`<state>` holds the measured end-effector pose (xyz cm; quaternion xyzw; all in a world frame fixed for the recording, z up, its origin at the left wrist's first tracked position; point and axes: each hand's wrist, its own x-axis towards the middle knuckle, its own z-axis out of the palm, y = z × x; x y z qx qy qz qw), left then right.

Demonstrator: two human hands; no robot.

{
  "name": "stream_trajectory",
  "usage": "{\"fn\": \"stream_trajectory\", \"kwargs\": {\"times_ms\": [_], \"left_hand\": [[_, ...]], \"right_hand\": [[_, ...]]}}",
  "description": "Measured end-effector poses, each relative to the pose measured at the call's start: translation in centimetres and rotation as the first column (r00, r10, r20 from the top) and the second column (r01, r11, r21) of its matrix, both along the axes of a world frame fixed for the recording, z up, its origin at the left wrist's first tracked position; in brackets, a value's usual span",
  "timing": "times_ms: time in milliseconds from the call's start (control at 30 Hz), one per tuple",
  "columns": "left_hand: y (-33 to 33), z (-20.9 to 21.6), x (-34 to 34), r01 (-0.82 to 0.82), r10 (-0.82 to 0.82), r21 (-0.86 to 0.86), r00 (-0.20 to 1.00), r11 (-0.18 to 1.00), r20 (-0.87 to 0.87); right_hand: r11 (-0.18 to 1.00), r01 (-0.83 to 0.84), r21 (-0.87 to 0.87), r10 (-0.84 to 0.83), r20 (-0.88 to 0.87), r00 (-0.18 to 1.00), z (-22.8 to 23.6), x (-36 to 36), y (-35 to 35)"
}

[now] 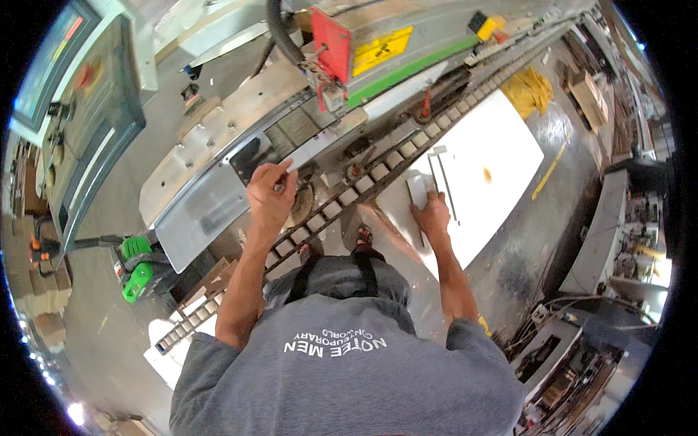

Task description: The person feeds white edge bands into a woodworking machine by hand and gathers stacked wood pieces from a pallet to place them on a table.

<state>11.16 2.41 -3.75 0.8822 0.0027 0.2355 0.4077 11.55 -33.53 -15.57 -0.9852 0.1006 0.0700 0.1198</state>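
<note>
My left hand (270,192) is raised beside the metal edge of a large machine (196,218), its fingers curled together; whether anything small is pinched in them cannot be made out. On my right, a white board (502,163) lies flat at about waist height. My right hand (434,214) is over its near left part, closed on a short, light grey flat strip (416,189). Just right of that hand, thin dark strips (445,185) lie lengthwise on the board. A brownish spot (488,175) marks the board's surface.
A track of pale square pads (349,196) runs diagonally between me and the machine. The machine carries a red guard (331,43) and a grey hose (282,33). A control panel (94,123) stands at left. A yellow cloth (528,92) lies beyond the board.
</note>
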Motion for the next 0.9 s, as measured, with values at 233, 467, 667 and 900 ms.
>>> {"fn": "stream_trajectory", "kwargs": {"times_ms": [233, 467, 667, 900], "left_hand": [[-1.2, 2.7, -4.7, 0.376, -0.370, 0.075, 0.925, 0.923, -0.085], [3.8, 1.8, -5.9, 0.181, -0.239, -0.198, 0.916, 0.963, -0.323], [13.9, -1.6, -4.2, 0.007, -0.003, 0.162, 1.000, 0.987, -0.027], [15.5, -0.8, -2.8, -0.128, 0.045, 0.456, 0.981, 0.881, 0.187]], "right_hand": [[0.293, -0.016, 0.956, -0.043, 0.030, 0.999, 10.6, -3.6, 7.1], [-0.391, 0.023, 0.920, 0.124, 0.028, 0.992, 10.9, 0.8, 21.5], [-0.236, 0.127, 0.964, 0.332, -0.043, 0.942, 9.3, 0.4, 30.0], [-0.291, 0.096, 0.952, 0.250, -0.021, 0.968, 7.4, 0.5, 36.0]]}}
